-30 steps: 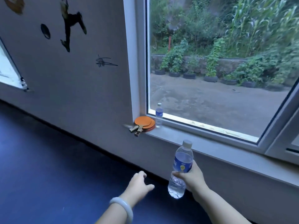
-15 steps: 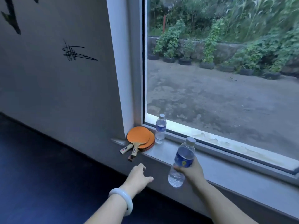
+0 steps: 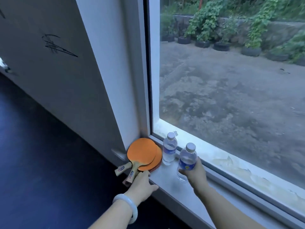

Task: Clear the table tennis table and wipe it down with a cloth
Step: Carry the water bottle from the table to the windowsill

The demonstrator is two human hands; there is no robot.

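My right hand (image 3: pixel 194 175) grips a water bottle (image 3: pixel 187 161) on the windowsill (image 3: pixel 181 194); my left hand (image 3: pixel 140 185), fingers relaxed, touches the paddle handles (image 3: pixel 130 172) beside it.

I find no legible text. The near bottle (image 3: pixel 187 160) carries a blue label with a yellow emblem, unreadable. Far bottle (image 3: pixel 169 149) label blurred. Paddle handles (image 3: pixel 130 171) bear small marks, illegible. The wall scrawl (image 3: pixel 56 46) resembles a signature.
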